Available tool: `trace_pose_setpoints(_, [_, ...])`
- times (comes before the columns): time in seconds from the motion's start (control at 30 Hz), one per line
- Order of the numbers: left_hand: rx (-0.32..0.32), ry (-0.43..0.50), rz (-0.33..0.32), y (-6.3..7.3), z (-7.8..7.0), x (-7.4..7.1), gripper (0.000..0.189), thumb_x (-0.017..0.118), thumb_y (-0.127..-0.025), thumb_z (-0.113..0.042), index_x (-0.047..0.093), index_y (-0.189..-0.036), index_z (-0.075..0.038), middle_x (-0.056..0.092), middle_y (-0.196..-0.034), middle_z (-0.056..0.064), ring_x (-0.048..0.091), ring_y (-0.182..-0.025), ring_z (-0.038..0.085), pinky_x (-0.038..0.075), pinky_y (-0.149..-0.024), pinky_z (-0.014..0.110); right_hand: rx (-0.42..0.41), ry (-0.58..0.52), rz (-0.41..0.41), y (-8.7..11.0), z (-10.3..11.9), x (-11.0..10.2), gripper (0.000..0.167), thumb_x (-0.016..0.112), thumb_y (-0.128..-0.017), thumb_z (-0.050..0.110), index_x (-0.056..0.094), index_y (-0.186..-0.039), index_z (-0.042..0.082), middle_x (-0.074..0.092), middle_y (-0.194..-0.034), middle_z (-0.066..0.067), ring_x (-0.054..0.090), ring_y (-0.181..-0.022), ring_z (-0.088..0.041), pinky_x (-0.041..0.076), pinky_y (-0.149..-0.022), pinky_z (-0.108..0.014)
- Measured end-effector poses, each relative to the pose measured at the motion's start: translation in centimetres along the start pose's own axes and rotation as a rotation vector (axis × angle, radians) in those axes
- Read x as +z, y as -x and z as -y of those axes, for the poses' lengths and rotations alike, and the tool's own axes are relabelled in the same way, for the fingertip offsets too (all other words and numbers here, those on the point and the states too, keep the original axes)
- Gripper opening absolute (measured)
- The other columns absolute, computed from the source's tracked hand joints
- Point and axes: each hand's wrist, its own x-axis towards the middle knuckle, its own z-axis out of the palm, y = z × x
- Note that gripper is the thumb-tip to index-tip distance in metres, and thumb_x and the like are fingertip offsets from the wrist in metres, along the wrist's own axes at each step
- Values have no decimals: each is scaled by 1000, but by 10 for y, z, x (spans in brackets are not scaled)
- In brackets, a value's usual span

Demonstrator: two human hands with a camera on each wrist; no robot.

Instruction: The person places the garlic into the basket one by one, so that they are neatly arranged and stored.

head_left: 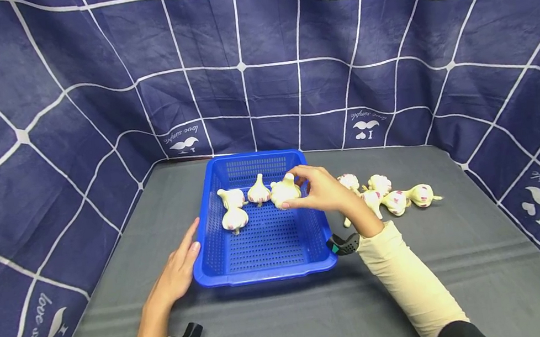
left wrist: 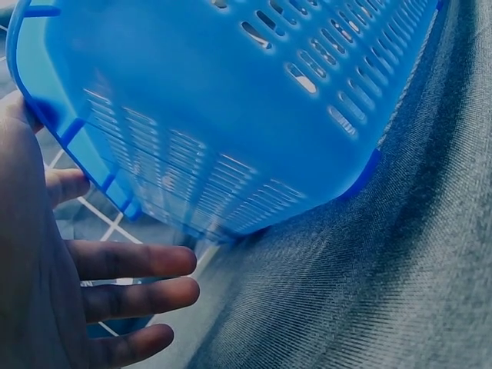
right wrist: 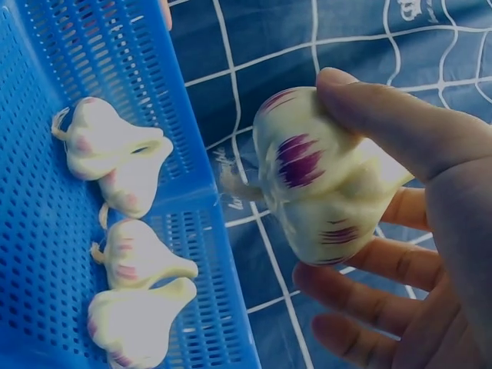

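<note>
My right hand (head_left: 319, 188) holds a garlic bulb (right wrist: 315, 177) over the right side of a blue plastic basket (head_left: 267, 275). The thumb presses one side of this white, purple-streaked bulb and the fingers support the other. Inside the basket, toward its back and left, lie several more bulbs, among them one with its stem up (head_left: 258, 190) and one near the left wall (head_left: 234, 218). At the basket's left rim rests my left hand (head_left: 176, 271). Its fingers are straight along the outside, and the thumb touches the rim (left wrist: 73, 132).
To the right of the basket, several loose garlic bulbs (head_left: 396, 202) lie close together on the grey cloth-covered table (head_left: 287, 322). A dark blue curtain with white lines (head_left: 265, 41) hangs behind the table and along both sides.
</note>
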Motion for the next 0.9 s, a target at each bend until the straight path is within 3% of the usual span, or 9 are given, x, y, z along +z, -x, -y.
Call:
trace_pose_setpoints(0.23, [-4,5,4,0,0,-1,50,34,-108,-22,27,-157,-14,40,-150,23,48,-127,47,35,-103,62,27,58,51,-17,1,-2,49,88,-72,37,67,-104,6,67,-87,-5,63,-80,-23,50,-69,-35])
trace_pose_setpoints(0.5, [-13,-1,12,1,1,-1,51,34,-108,-24,26,-158,-16,40,-150,23,48,-128,48,35,-102,63,43,28,164,-31,-6,8,38,85,-78,37,57,-85,12,64,-83,-1,63,-68,-19,48,-61,-28])
trace_pose_setpoints(0.73, [-6,7,10,1,0,-1,51,34,-108,-23,27,-158,-15,41,-149,25,49,-126,49,35,-102,64,78,6,236,-42,-5,17,35,85,-78,35,63,-90,10,62,-76,0,55,-57,-8,45,-57,-24])
trace_pose_setpoints(0.9, [-7,4,7,2,0,-1,50,34,-108,-23,28,-157,-15,44,-147,25,51,-124,48,37,-100,63,76,2,260,-49,-7,27,34,84,-78,35,66,-93,11,63,-77,2,54,-59,-9,44,-57,-24])
